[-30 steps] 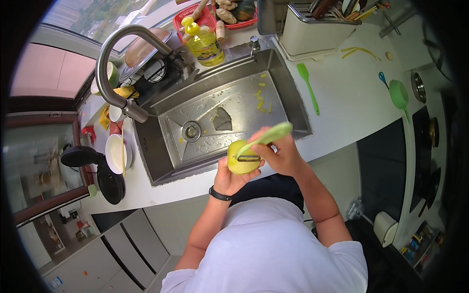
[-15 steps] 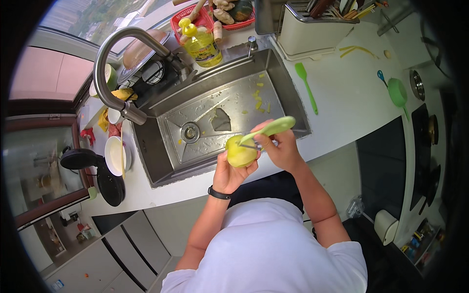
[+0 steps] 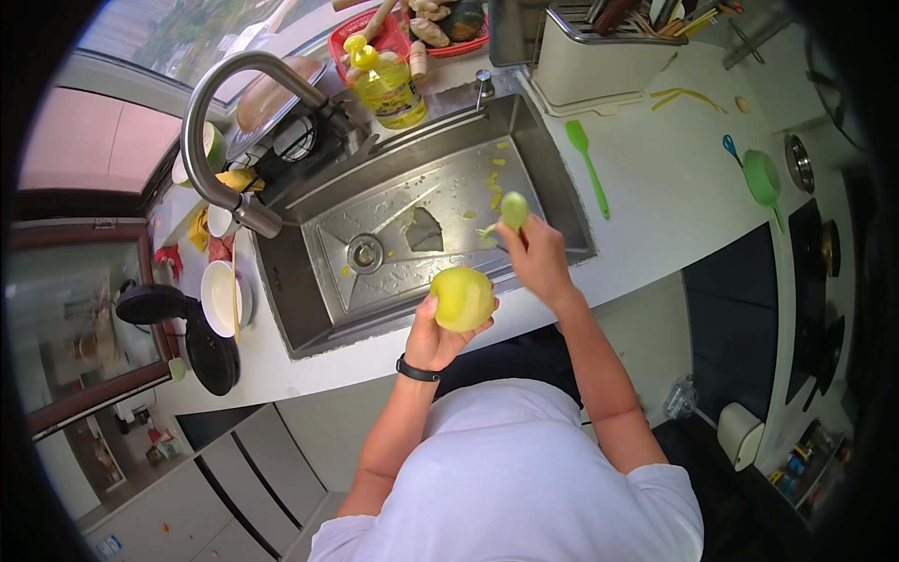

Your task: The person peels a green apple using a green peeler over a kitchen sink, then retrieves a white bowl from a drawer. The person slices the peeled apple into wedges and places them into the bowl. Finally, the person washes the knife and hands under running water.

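A round yellow-green apple [image 3: 462, 298] with a paler peeled strip rests in my left hand [image 3: 431, 342], its fingers curled round the underside. It is held over the near edge of the sink [image 3: 304, 334]. In my right hand [image 3: 543, 267], a light green peeler [image 3: 513, 211] is gripped by its handle, apart from the apple and above the sink. A bit of peel seems to hang at the peeler's blade, which my fingers partly hide. Several yellow-green peel scraps [image 3: 496, 189] lie on the wet sink bottom.
A curved metal faucet [image 3: 192, 140] reaches over the sink's left side. Behind it stands a yellow soap bottle [image 3: 391, 94]. A green spatula [image 3: 588, 169] lies on the right counter, near a white utensil holder [image 3: 599, 70]. At the left sits a white bowl [image 3: 220, 300].
My right hand has drawn the peeler off the apple, tilting it upright over the sink. The apple has turned slightly in my left hand, showing its peeled strip.
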A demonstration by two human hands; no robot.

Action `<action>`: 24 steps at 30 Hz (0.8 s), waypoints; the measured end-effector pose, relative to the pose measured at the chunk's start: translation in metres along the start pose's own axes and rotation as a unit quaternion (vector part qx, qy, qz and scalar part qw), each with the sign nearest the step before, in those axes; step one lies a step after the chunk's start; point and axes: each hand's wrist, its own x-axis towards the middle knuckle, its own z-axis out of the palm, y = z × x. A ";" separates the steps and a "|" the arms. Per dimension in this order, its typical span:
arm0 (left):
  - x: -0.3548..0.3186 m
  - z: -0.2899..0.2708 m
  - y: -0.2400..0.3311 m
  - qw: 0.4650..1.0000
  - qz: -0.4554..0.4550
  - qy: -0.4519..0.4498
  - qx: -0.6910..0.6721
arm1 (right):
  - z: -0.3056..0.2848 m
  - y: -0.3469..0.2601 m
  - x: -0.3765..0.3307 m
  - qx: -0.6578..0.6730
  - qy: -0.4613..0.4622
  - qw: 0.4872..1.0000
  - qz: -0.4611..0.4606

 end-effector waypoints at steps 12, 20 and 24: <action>0.002 0.004 0.000 0.999 0.015 0.021 -0.025 | -0.011 -0.049 -0.014 0.280 -0.061 0.958 -0.020; -0.004 -0.005 0.001 0.998 0.007 -0.061 0.023 | -0.022 -0.059 -0.015 0.286 -0.083 0.952 -0.074; -0.001 -0.030 0.001 0.998 0.004 -0.068 0.018 | -0.005 -0.025 -0.008 0.306 -0.084 0.944 0.094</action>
